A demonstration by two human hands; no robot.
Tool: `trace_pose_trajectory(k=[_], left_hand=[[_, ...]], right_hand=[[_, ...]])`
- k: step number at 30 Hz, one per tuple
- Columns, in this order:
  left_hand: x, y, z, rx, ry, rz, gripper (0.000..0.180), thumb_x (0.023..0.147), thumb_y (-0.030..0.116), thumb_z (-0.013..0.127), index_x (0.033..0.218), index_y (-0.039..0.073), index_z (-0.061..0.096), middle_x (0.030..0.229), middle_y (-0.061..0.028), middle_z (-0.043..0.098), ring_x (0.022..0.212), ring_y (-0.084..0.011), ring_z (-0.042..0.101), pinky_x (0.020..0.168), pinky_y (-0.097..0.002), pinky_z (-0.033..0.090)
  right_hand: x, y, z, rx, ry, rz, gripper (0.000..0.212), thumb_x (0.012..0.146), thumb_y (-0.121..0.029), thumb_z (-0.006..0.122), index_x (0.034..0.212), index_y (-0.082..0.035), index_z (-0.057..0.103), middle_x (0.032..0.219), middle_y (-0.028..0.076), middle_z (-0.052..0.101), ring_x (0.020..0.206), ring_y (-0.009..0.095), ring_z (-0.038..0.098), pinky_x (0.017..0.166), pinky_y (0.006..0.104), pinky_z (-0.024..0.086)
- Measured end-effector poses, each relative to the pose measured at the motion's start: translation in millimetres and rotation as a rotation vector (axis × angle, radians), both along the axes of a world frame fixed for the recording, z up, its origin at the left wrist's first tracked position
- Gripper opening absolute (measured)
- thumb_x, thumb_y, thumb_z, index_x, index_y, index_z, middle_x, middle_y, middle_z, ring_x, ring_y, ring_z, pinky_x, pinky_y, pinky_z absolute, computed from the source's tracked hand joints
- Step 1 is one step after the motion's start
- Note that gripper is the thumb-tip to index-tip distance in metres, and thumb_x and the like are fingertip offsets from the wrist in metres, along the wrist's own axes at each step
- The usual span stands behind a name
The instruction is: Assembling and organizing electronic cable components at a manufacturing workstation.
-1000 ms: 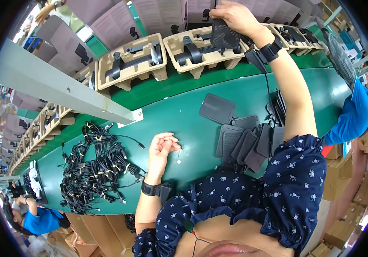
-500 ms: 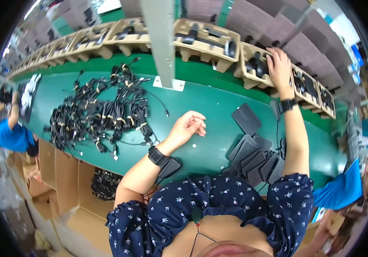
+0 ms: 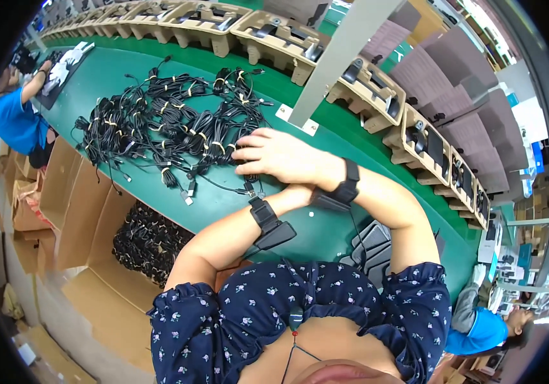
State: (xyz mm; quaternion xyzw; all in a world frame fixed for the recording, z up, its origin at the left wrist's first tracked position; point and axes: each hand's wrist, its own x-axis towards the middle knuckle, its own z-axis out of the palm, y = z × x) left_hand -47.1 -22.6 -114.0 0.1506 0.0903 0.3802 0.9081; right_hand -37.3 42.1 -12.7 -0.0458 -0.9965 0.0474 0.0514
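Observation:
A heap of black cables (image 3: 178, 121), bundled with pale ties, lies on the green table. My right hand (image 3: 281, 157) reaches across to the heap's right edge, palm down with fingers stretched out. Its fingertips are at the nearest cables; nothing shows held in it. Crossing beneath the right wrist is my left hand (image 3: 298, 197); its fingers are hidden, so what they do cannot be seen. Each wrist wears a black strap with a dark box. Several flat black rectangular pieces (image 3: 376, 246) lie stacked near my right arm, partly covered by it.
Moulded cardboard trays (image 3: 367, 93) holding black parts line the table's far side. A grey metal post (image 3: 332, 70) is bolted to the green table (image 3: 217, 205). Below left stands an open cardboard box (image 3: 95, 294) with more black cables. Blue-clad people are at both sides.
My right hand has left a tray on the far right and come over to the cables, crossing above my left hand. The view has turned.

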Motion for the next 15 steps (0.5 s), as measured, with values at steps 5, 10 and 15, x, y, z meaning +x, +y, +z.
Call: trace_pose_trajectory(k=[5,10,15], left_hand=[[-16.4,-4.3,6.6,0.469,0.424,0.192,0.037,0.097,0.025,0.034,0.131,0.011,0.037,0.136,-0.0089,0.036,0.124,-0.0206,0.036,0.104,-0.0346,0.029],[-10.1,7.4,-10.0,1.047,0.911,0.456,0.04,0.082,0.009,0.057,0.12,0.001,0.044,0.105,-0.0121,0.058,0.095,-0.022,0.057,0.083,-0.0342,0.047],[-28.4,11.4,37.1,0.388,0.296,0.104,0.055,0.085,0.014,0.06,0.126,0.001,0.026,0.081,-0.0084,0.058,0.059,-0.0135,0.057,0.05,-0.0246,0.047]], right_hand=[[-17.8,7.4,1.2,0.007,-0.267,-0.058,0.025,0.071,-0.015,0.058,0.096,-0.012,0.059,0.11,0.005,0.053,0.111,0.025,0.046,0.097,0.0373,0.034],[7.0,3.2,14.0,-0.672,0.102,-0.495,0.019,0.081,-0.012,0.063,0.097,-0.008,0.052,0.107,0.005,0.054,0.097,0.021,0.051,0.086,0.0336,0.042],[48.6,-8.4,43.3,-1.356,0.717,-0.756,0.018,0.091,-0.012,0.052,0.1,-0.007,0.037,0.082,0.009,0.059,0.074,0.015,0.058,0.068,0.0288,0.05]])
